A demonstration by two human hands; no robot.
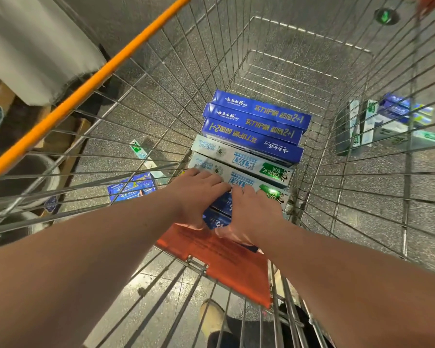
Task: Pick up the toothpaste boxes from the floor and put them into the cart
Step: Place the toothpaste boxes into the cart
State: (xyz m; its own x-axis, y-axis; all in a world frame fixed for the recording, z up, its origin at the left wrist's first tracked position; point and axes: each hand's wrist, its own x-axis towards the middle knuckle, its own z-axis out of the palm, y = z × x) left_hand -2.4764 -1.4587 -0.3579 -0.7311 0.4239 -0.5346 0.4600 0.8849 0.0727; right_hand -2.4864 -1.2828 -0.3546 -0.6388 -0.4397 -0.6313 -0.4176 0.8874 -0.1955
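Observation:
I look down into a wire cart (299, 41) with an orange rim. A row of toothpaste boxes lies in it: three dark blue boxes (255, 124) farthest from me, then two white-and-green boxes (241, 163), then a blue box (220, 212) nearest me. My left hand (199, 194) and my right hand (254, 212) both press on that nearest blue box, fingers curled over its ends. More toothpaste boxes lie on the floor outside the cart: a blue pack (131, 188) and a slim white box (142, 153) at left, a pile (397, 124) at right.
An orange plastic flap (226, 262) sits at the cart's near end. The far half of the cart floor (294, 79) holds nothing. A white cloth (35, 46) and wooden fixtures (0, 101) stand at left. My shoe (211, 317) shows below the cart.

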